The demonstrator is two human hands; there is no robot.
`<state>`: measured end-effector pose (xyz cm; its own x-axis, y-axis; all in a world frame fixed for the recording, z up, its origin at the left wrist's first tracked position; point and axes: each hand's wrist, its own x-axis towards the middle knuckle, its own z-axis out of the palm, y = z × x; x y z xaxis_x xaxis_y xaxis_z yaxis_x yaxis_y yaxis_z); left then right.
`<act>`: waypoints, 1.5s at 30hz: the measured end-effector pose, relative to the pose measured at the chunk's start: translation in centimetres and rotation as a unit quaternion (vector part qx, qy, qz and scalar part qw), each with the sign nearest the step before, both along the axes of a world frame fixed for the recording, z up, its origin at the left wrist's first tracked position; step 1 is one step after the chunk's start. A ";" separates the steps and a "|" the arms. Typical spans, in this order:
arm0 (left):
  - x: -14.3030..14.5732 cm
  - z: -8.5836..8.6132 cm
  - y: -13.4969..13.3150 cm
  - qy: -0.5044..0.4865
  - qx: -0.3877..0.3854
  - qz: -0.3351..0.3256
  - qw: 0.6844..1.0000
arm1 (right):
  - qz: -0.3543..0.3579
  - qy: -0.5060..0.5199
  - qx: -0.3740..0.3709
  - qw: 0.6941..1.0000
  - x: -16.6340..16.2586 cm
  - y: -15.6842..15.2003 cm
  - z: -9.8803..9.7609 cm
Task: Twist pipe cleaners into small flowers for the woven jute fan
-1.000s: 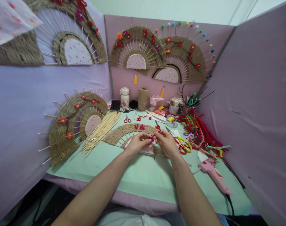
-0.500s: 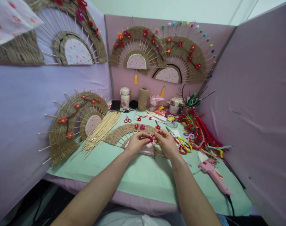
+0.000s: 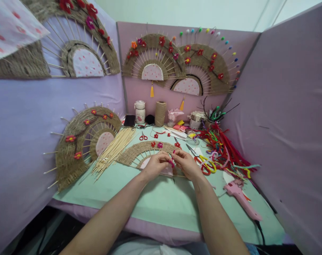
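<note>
Between my fingertips is a small curled piece of magenta pipe cleaner [image 3: 172, 163]. My left hand [image 3: 157, 163] pinches it from the left. From the other side, my right hand [image 3: 185, 162] is closed on its upper end, and the fingers partly cover it. Beneath both hands lies a twine-wrapped fan [image 3: 134, 151] with thin stick ribs and a pale half-round centre. On the fan's upper band sit a red flower [image 3: 153, 144], a magenta flower [image 3: 160, 145] and another red flower [image 3: 177, 145].
Right of my hands lie yellow-handled scissors [image 3: 208, 163], a heap of pipe cleaners [image 3: 230, 150] and a pink glue gun [image 3: 242, 200]. Thin sticks [image 3: 114, 148] spread at left. Behind stand a twine spool [image 3: 160, 114] and a white bottle [image 3: 140, 112]. Small red scissors [image 3: 143, 136] lie nearer.
The magenta pipe cleaner has turned between my fingers, and its loop now hangs lower. My hands have shifted slightly; the whole view has tilted a little.
</note>
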<state>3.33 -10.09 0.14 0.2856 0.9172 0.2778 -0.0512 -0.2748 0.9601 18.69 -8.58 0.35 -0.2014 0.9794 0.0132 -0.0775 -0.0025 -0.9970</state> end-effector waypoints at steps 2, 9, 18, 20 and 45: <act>0.0 0.0 -0.1 0.000 -0.004 -0.018 1.000 | 0.023 -0.012 -0.014 1.000 -0.1 0.0 -0.2; 0.2 -0.2 0.2 -0.109 -0.176 0.074 0.976 | -0.086 -0.041 0.049 0.994 -0.5 0.1 -0.2; 0.4 -0.5 0.7 -0.176 -0.177 0.152 0.956 | -0.090 -0.168 0.184 0.964 -1.4 -0.5 -0.2; 0.4 -0.6 0.6 -0.150 -0.157 0.168 0.962 | -0.098 -0.173 0.214 0.956 -1.5 -0.6 -0.3; 0.2 -0.4 0.6 -0.026 0.035 0.198 0.979 | -0.157 -0.208 0.247 0.933 -2.4 -1.1 -0.4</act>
